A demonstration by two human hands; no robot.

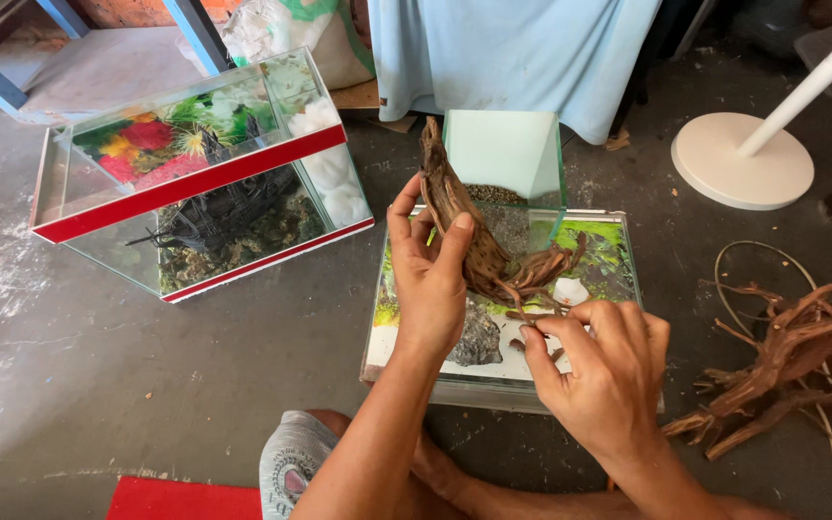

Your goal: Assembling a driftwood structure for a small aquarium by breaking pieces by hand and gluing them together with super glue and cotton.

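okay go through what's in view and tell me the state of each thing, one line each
left hand: gripping the driftwood piece, held upright.
right hand: pinching the driftwood's lower twigs.
driftwood piece: lifted over the small glass tank.
small glass tank: open-topped, rock and white base inside.
red-trimmed tank: tipped on its side, decorations inside.
second driftwood: lying on the floor, untouched.

A: so what's everything sitting on?

B: bare grey concrete floor, scuffed and paint-flecked. On it: a red-trimmed tank at left, a small tank in the middle, loose driftwood at right, a white round stand base, and a red mat by the near edge.
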